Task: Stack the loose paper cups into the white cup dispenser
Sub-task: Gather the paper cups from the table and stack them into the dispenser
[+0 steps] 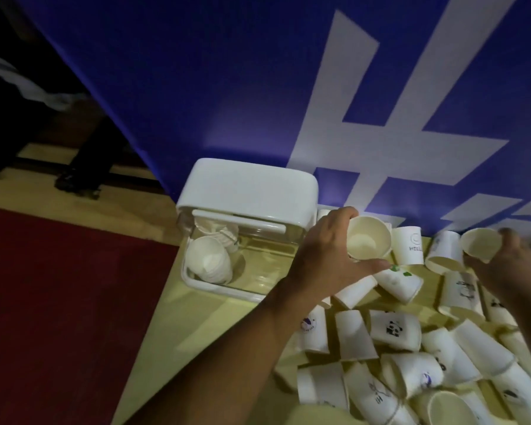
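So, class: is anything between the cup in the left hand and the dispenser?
Nothing visible. The left hand holds the cup just right of the dispenser, with only the hand itself between. Whether its clear front is open cannot be told.

A: How many dispensers are counted?
B: One white cup dispenser (249, 185); two nested stacks (209, 262) are made out inside it.
A: And hands?
B: Two are seen. A first cup (368, 240) is held in the left hand (325, 253), a second cup (480, 242) in the right hand (515, 265).
A: And on the desk (227, 326)?
B: More than fifteen loose cups (394, 329) are counted; the exact total cannot be told, as the pile is overlapped.
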Motion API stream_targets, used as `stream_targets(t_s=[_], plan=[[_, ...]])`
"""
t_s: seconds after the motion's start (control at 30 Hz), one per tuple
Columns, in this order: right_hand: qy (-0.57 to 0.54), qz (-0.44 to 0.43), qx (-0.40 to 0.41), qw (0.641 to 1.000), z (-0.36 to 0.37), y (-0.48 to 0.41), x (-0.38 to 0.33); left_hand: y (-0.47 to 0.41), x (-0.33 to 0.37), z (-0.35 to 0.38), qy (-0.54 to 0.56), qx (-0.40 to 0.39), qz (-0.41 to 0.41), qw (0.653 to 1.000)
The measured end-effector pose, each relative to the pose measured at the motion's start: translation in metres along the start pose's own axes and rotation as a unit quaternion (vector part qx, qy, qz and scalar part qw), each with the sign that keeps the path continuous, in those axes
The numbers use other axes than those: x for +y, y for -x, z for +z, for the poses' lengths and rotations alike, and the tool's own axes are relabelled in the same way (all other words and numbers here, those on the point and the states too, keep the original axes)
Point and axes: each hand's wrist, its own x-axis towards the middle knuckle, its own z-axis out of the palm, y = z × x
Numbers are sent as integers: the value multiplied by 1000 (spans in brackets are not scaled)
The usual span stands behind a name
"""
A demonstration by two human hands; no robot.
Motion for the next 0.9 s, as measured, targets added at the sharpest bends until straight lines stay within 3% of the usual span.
stream_targets(t_s=[0.13, 0.3, 0.47, 0.73, 0.9], plan=[[-4, -15, -19, 1000, 53, -54, 63, 3, -3, -12, 9, -3, -11, 1000], [-53, 55, -23, 997, -20, 21, -17, 8, -2, -25, 26, -19, -18, 999], [-128, 76, 54, 987, -18, 34, -10, 17, -8, -44, 49, -20, -11, 999], [-205, -3, 92, 974, -61, 128, -92, 58, -45, -91, 80, -42, -4, 996], [-270, -65, 48, 960, -63, 200, -144, 85, -85, -121, 76, -44, 10, 996]])
